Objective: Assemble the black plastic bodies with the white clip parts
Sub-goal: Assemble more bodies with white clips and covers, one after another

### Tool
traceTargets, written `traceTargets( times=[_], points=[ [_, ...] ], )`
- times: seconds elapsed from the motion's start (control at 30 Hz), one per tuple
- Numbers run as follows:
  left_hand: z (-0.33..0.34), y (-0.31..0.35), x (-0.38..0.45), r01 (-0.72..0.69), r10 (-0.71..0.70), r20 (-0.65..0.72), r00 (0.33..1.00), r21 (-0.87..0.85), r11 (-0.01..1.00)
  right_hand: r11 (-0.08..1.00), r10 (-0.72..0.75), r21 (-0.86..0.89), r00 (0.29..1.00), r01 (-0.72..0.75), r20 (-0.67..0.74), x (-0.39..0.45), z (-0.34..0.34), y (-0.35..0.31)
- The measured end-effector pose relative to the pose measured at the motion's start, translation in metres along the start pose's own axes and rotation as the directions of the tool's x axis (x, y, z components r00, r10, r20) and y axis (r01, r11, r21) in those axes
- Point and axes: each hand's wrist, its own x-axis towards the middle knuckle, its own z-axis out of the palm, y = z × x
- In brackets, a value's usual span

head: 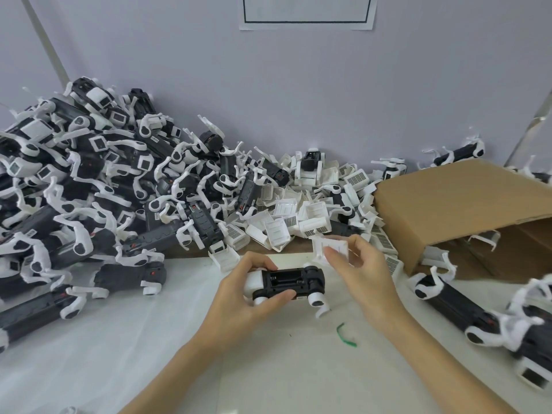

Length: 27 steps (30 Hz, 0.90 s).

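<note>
A heap of black bodies [89, 186], too many to count, covers the left of the worktop [149, 339]. The left hand [248, 291] grips one black body [288, 283] from its left end, thumb under, fingers curled over the top. Just above its right end, the right hand [355, 264] pinches one white clip [330, 248] between thumb and fingertips. Behind lies a pile of loose white clips [298, 210], uncountable. One green strip [345, 336] lies near the right forearm. One cardboard box [463, 204] stands right, with several more bodies beside it.
</note>
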Motion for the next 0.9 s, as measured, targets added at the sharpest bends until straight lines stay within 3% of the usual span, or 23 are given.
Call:
traceTargets(
  times=[0.2, 0.37, 0.5, 0.63, 0.73, 0.9],
  points=[
    [-0.001, 0.005, -0.001, -0.006, 0.006, 0.014, 1.0, -0.002, 1.0, 0.993, -0.119, -0.016, 0.993, 0.118, -0.028, -0.004, 0.001, -0.007],
    [-0.001, 0.008, -0.001, -0.057, 0.056, 0.01, 0.998, 0.037, 0.998, 0.931, -0.268, -0.258, 0.963, 0.257, -0.008, -0.012, 0.006, -0.01],
    [-0.001, 0.008, -0.001, -0.059, 0.058, 0.027, 0.998, 0.018, 0.998, 0.796, -0.359, -0.454, 0.916, 0.4, 0.178, -0.023, 0.016, -0.015],
    [0.001, 0.01, -0.002, -0.064, 0.065, 0.029, 0.997, -0.029, 0.998, 0.71, -0.281, -0.52, 0.868, 0.475, 0.41, -0.033, 0.022, -0.021],
    [0.002, 0.011, -0.002, -0.075, 0.075, 0.023, 0.997, -0.034, 0.997, 0.691, -0.196, -0.554, 0.858, 0.464, 0.474, -0.038, 0.02, -0.024],
    [0.003, 0.009, -0.001, -0.075, 0.075, 0.013, 0.997, -0.019, 0.997, 0.488, -0.296, -0.646, 0.807, 0.587, 0.511, -0.04, 0.032, -0.022]
  ],
)
